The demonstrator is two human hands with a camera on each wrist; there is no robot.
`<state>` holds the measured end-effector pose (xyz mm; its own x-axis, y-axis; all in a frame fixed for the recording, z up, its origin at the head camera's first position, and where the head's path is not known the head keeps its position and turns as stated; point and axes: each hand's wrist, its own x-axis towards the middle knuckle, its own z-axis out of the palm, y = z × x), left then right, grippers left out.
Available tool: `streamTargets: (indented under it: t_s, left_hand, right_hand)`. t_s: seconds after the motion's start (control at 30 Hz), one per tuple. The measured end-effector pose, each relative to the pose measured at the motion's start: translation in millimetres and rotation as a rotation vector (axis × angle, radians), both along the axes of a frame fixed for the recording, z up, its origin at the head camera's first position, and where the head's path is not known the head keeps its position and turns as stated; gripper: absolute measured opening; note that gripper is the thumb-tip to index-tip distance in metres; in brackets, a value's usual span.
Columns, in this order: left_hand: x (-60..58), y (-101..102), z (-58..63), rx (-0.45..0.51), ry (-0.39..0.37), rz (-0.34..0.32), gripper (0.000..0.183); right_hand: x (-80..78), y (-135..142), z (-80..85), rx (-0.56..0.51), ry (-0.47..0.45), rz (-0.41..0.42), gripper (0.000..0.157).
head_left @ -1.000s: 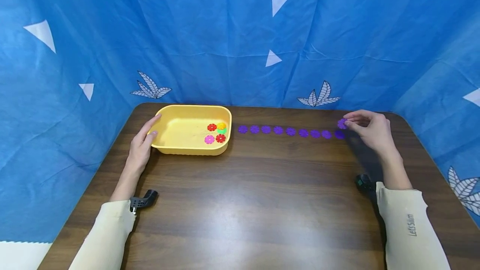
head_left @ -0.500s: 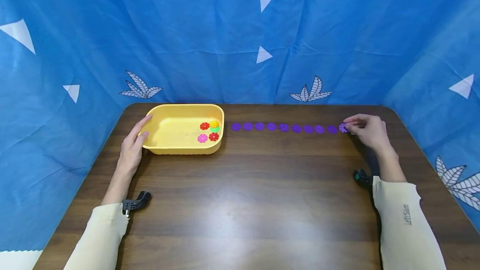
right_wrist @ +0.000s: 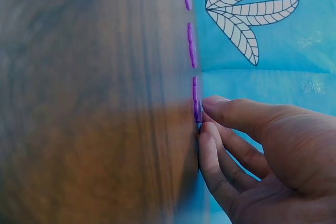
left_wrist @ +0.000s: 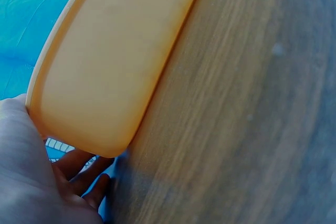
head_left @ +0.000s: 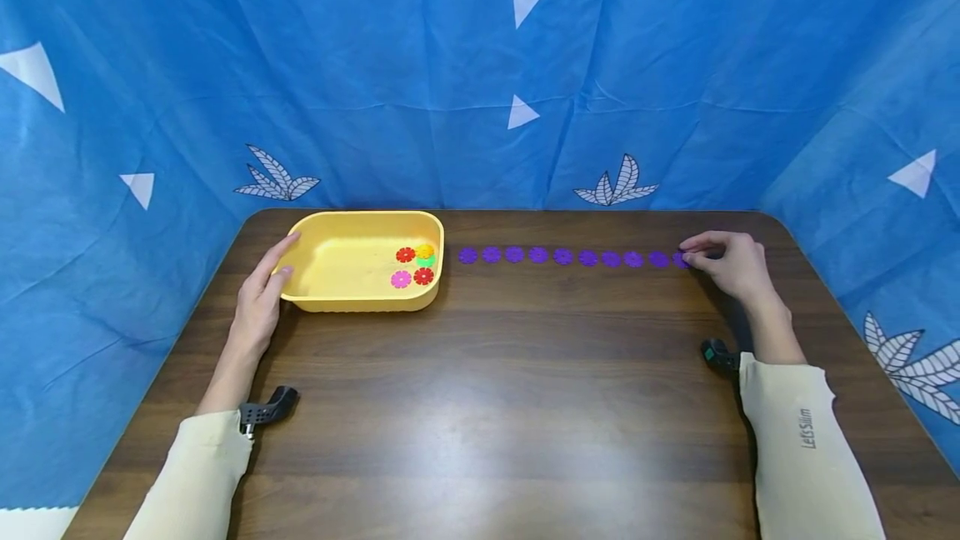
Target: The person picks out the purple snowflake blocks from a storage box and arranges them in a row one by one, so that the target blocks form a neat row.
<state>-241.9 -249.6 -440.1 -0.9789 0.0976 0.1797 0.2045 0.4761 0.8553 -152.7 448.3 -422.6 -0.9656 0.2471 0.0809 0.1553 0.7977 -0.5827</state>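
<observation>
In the head view, my left hand (head_left: 258, 298) grips the left end of a yellow plastic tray (head_left: 360, 304); the left wrist view shows the hand at the tray's end, with fingers (left_wrist: 84, 177) bent outside it. At the far right, my right hand (head_left: 735, 269) has its thumb and fingertips at the edge of a purple notched disc (right_wrist: 196, 98). That disc lies on the table at the right end of a row of several purple discs (head_left: 562, 257), partly hidden by the fingers in the head view.
Inside the tray, near its right end, lie two red discs (head_left: 423, 276), a pink disc (head_left: 401, 279), and an orange disc (head_left: 424, 251) over a green one. Brown wooden table (head_left: 480, 407) extends toward me. Blue patterned cloth (head_left: 375, 65) hangs behind and at both sides.
My right hand has lowered the purple disc from above the table to the row's right end. The left hand stays on the tray. The whole head view has shifted a little.
</observation>
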Motion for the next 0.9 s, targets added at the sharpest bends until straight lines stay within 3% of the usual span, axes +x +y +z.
streamTargets:
  t_s: [0.37, 0.63, 0.8, 0.9]
  left_hand:
    - [1.3, 0, -1.3, -0.019, -0.025, -0.004, 0.052]
    - [1.0, -4, -1.1, -0.022, -0.019, -0.008, 0.053]
    - [-0.5, -4, -1.3, 0.047, -0.046, -0.003, 0.052]
    - [-1.7, -4, 2.7, 0.088, -0.054, 0.009, 0.051]
  right_hand:
    - [6.9, -5, 10.7, 0.049, 0.125, -0.026, 0.034]
    - [18.0, -6, 16.8, 0.127, 0.153, 0.081, 0.05]
    - [37.0, -4, 16.8, 0.177, 0.168, 0.172, 0.06]
    - [51.0, -5, 16.1, 0.19, 0.15, 0.184, 0.069]
